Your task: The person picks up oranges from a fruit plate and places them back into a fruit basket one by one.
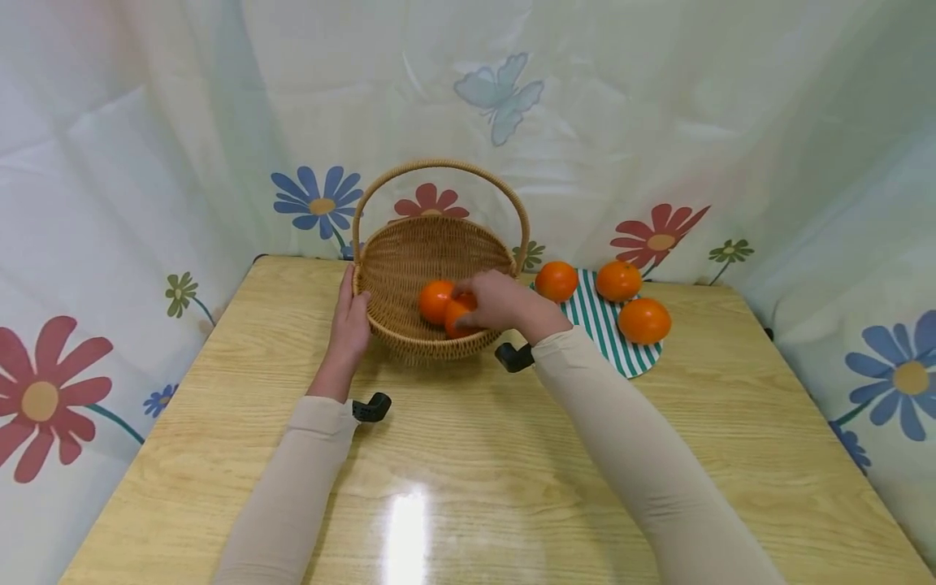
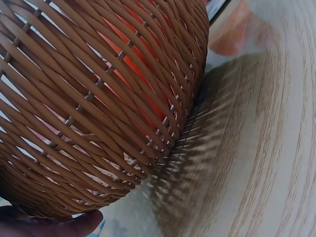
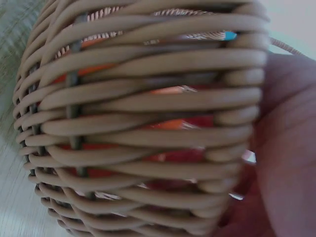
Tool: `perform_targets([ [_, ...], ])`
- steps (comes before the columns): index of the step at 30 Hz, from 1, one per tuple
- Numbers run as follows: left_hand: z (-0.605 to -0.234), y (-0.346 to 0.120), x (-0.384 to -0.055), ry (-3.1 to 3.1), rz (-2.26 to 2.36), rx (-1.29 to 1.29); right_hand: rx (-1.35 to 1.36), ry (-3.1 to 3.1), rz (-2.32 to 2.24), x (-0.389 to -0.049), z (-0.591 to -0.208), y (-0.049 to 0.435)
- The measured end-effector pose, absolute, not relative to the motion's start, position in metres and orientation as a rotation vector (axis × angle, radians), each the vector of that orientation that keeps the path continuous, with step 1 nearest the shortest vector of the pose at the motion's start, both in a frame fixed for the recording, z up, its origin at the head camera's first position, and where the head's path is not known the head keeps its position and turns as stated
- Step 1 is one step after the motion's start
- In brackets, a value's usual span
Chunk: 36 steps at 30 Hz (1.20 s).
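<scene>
A wicker basket (image 1: 433, 345) with a tall arched handle stands at the back of the table. My left hand (image 1: 349, 325) holds the basket's left side; in the left wrist view, its fingers (image 2: 84, 223) lie against the weave. My right hand (image 1: 500, 301) reaches over the right front rim, fingers curled over an orange (image 1: 459, 315) inside the basket. Beside that fruit lies a second orange (image 1: 436, 301), also in the basket. In the right wrist view, the basket wall (image 3: 148, 108) hides most of the fruit and fingertips.
To the right, a green-and-white striped mat (image 1: 610, 333) bears three more oranges: one at its left (image 1: 556, 281), one at the back (image 1: 618, 281) and one at the right (image 1: 644, 321). A flower-printed curtain (image 1: 607, 97) hangs behind the wooden table (image 1: 468, 455).
</scene>
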State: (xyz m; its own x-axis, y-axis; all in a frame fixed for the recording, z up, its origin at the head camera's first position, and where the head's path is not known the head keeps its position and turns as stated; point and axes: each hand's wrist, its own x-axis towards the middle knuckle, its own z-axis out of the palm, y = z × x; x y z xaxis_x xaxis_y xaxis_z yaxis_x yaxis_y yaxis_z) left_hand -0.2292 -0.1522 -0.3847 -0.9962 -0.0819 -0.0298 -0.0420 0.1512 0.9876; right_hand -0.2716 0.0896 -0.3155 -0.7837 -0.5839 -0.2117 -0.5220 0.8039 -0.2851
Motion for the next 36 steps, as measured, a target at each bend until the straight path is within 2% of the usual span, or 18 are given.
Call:
perform_targets([
  [4, -0.371, -0.147, -0.218, -2.367, -2.036, 0.128, -0.9, 2.762, -0.332, -0.267, -0.313, 0.095],
  [11, -0.405, -0.156, -0.236, -2.362, -2.002, 0.164, -0.941, 2.865, -0.438, -0.256, -0.306, 0.107],
  [16, -0.408, -0.155, -0.237, -2.337, -1.984, 0.112, -0.93, 2.949, -0.565, -0.248, -0.303, 0.125],
  [36, -0.393, -0.153, -0.234, -2.326, -2.055, 0.12, -0.787, 3.166, -0.8, -0.235, -0.309, 0.19],
])
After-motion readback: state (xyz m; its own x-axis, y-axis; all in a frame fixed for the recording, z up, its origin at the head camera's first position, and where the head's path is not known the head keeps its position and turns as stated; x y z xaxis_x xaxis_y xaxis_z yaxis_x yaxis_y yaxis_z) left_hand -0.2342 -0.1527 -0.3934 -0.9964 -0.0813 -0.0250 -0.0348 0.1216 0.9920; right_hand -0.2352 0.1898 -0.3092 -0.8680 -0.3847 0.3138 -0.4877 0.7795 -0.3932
